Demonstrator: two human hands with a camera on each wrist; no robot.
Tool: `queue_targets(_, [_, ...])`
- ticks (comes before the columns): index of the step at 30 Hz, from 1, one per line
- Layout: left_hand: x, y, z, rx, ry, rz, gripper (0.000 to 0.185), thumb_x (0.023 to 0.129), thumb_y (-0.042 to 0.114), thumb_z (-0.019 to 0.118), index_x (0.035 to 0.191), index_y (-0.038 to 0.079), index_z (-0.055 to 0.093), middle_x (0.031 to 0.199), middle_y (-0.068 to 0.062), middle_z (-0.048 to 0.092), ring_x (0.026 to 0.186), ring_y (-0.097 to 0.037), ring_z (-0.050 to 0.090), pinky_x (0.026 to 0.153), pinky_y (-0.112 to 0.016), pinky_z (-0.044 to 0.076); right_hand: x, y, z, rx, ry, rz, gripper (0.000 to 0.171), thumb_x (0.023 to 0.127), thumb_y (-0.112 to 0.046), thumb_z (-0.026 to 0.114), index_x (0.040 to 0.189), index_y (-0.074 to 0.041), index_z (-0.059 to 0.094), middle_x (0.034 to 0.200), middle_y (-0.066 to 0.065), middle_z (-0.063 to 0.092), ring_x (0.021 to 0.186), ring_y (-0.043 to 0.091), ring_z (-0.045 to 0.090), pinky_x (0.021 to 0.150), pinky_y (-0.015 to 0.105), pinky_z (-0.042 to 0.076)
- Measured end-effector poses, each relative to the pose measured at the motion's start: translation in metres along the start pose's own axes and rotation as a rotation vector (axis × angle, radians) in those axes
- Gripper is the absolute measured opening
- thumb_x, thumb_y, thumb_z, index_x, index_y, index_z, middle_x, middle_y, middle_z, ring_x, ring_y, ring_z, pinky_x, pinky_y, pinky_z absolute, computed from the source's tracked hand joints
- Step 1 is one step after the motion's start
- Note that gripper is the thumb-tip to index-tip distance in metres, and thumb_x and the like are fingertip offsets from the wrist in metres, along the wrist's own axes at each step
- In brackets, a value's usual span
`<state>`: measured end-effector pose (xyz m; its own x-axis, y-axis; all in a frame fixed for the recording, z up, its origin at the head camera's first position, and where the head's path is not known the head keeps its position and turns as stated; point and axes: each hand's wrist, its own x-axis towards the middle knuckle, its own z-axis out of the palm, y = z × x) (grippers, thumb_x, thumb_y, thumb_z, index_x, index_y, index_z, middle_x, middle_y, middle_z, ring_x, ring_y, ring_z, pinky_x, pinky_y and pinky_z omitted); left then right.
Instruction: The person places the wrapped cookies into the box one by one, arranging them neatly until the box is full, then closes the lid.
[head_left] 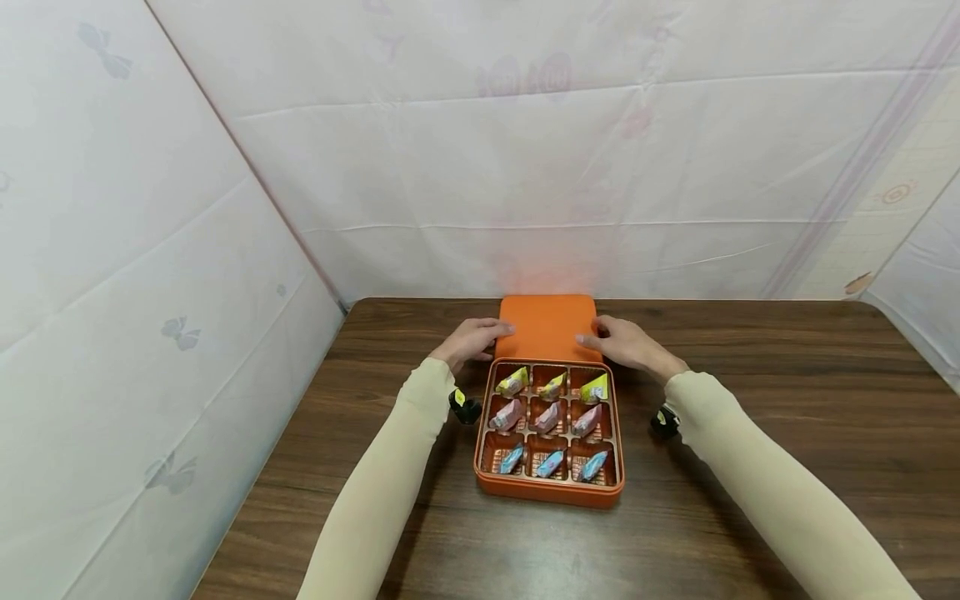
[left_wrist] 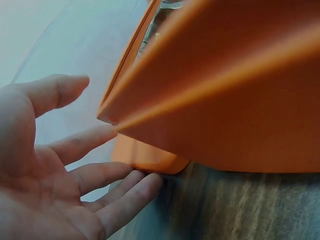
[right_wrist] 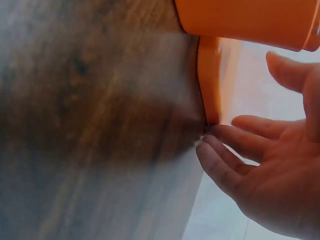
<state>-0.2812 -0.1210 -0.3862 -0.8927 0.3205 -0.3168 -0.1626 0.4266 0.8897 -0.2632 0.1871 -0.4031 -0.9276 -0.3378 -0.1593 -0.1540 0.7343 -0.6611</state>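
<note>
Orange lid [head_left: 549, 327] lies just beyond the candy tray [head_left: 551, 490]; left hand [head_left: 471, 340] and right hand [head_left: 628, 343] touch its sides, fingers straight, gripping nothing.

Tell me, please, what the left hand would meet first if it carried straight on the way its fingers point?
The left hand points inward at the orange lid; its fingertips look already at that lid's left edge.
</note>
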Motion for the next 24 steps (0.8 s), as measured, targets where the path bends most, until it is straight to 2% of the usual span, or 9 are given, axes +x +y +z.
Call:
queue_targets(9, [-0.007,-0.002,-0.002,-0.121,0.032,0.06,0.053,0.105,0.021,0.069,0.156,0.013,0.055,0.153,-0.012,0.057,0.138,-0.039,0.054,0.109,-0.053,0.052,-0.007,0.0,0.002,0.073,0.124,-0.029,0.068,0.108,-0.033,0.065,0.159,0.005,0.041,0.158,0.03,0.044,0.144,0.049,0.042,0.116,0.065,0.037])
queue_targets(14, [-0.005,-0.009,-0.001,-0.238,0.046,0.085,0.054,0.103,0.01,0.071,0.155,0.012,0.057,0.154,-0.013,0.055,0.131,-0.036,0.061,0.106,-0.049,0.055,-0.009,0.002,0.004,0.111,0.211,-0.065,0.062,0.105,-0.018,0.072,0.154,0.008,0.046,0.154,0.032,0.044,0.129,0.047,0.055,0.104,0.061,0.05])
queue_targets(17, [-0.004,-0.01,-0.001,-0.299,0.07,0.103,0.053,0.102,0.004,0.072,0.153,0.011,0.059,0.152,-0.017,0.055,0.126,-0.035,0.064,0.103,-0.049,0.057,-0.01,0.002,0.003,0.138,0.26,-0.084,0.064,0.102,-0.014,0.075,0.156,0.006,0.045,0.153,0.03,0.043,0.122,0.045,0.059,0.095,0.057,0.056])
queue_targets(20, [-0.004,-0.008,-0.004,-0.338,0.103,0.126,0.054,0.1,0.0,0.073,0.151,0.01,0.061,0.147,-0.019,0.058,0.119,-0.034,0.067,0.101,-0.051,0.058,-0.011,-0.001,-0.001,0.166,0.309,-0.106,0.07,0.1,-0.013,0.078,0.159,0.003,0.043,0.152,0.028,0.044,0.122,0.044,0.06,0.094,0.056,0.057])
queue_targets(24, [-0.005,0.001,-0.01,-0.342,0.154,0.177,0.055,0.097,-0.003,0.075,0.149,0.012,0.064,0.14,-0.019,0.064,0.109,-0.031,0.072,0.097,-0.051,0.06,-0.016,-0.009,-0.008,0.231,0.345,-0.134,0.077,0.098,-0.014,0.08,0.163,-0.003,0.039,0.155,0.023,0.044,0.123,0.041,0.06,0.096,0.055,0.057])
